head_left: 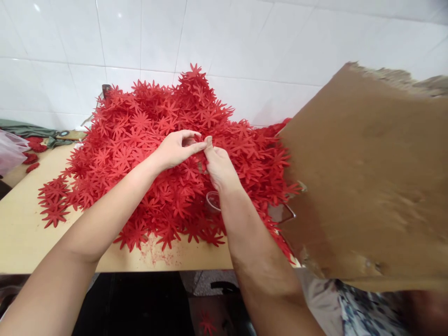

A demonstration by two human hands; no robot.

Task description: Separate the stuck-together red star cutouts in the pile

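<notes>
A big heap of red flower-shaped cutouts (122,158) with narrow pointed petals covers much of the table. Above its middle, my left hand (180,148) and my right hand (221,167) meet at the fingertips. The left thumb and fingers are bent into a pinch, and the right hand is closed with its thumb up. Bits of red show at the fingertips, but whatever is held there blends into the heap. Just below my right hand, a small clear round cup (213,201) sits among the cutouts, partly hidden by my forearm.
On the right, a large brown cardboard sheet (364,186) stands beside the heap. White tiles (224,42) line the wall behind the pale table (21,224). A translucent plastic bag (12,151) and dark red pieces lie at the left. One red cutout (207,323) is below the table edge.
</notes>
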